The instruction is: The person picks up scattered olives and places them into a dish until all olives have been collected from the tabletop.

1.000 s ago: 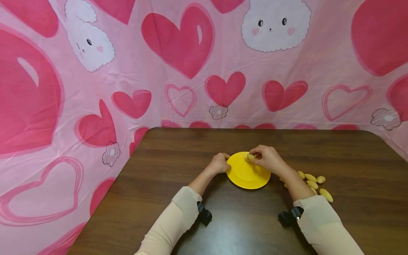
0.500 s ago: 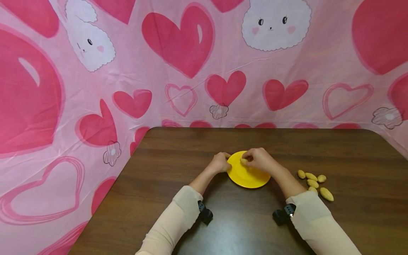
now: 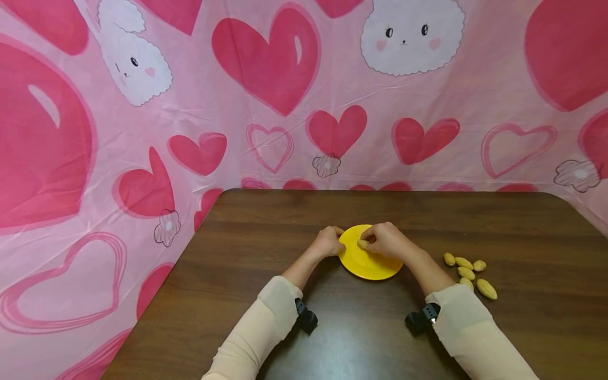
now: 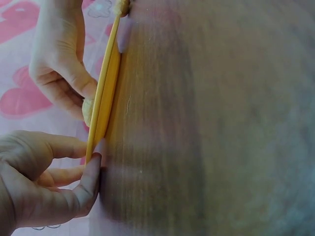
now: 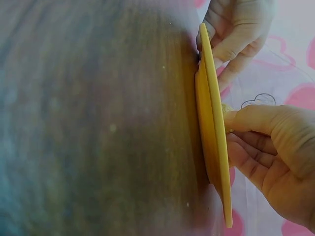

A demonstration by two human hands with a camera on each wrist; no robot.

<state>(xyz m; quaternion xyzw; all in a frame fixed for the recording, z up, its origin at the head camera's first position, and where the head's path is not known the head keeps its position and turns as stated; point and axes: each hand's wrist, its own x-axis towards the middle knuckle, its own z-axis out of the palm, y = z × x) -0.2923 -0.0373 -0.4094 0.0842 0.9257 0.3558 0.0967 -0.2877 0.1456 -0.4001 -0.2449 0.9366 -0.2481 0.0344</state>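
Note:
A yellow plate (image 3: pixel 370 266) lies on the brown table. At its left rim my left hand (image 3: pixel 326 241) pinches the edge; in the left wrist view the fingers of that left hand (image 4: pixel 44 179) stand on both sides of the rim. My right hand (image 3: pixel 389 240) reaches over the plate, its thumb and fingertips pinching a small yellow-brown potato (image 3: pixel 363 244) at the plate's surface. Seen edge-on in the right wrist view, the plate (image 5: pixel 212 123) has the potato partly hidden behind the thumb of my right hand (image 5: pixel 280 152).
Several more small potatoes (image 3: pixel 466 273) lie in a loose group on the table (image 3: pixel 266 227), right of the plate and beside the right forearm. A pink cloth with hearts (image 3: pixel 266 63) hangs behind the table's far edge.
My right hand has moved left and down with the potato, from above the plate's back part to its surface, then nearly stopped. The left hand stays at the rim.

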